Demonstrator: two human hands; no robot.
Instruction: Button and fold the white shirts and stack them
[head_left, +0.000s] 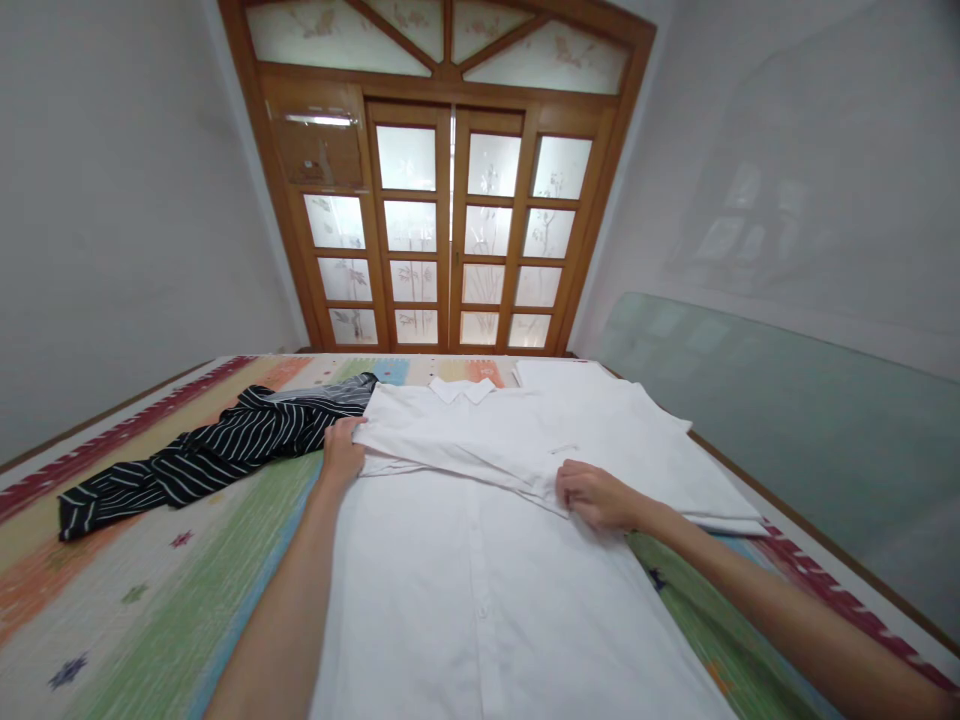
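A white button-up shirt [480, 580] lies front up before me, its collar at the far end and its button strip running toward me. One sleeve [457, 450] is laid across the chest from left to right. At the shirt's left shoulder edge, my left hand [345, 448] is closed on the fabric, with the fingertips partly hidden. My right hand [596, 494] pinches the end of the sleeve, at the right side of the chest.
A black-and-white striped garment [225, 440] lies crumpled to the left. Stacked white garments [652, 450] are on the right. Beneath everything is a multicoloured striped cloth [150, 600]. A greenish panel [787, 420] stands along the right edge, and wooden glazed doors [450, 230] are behind.
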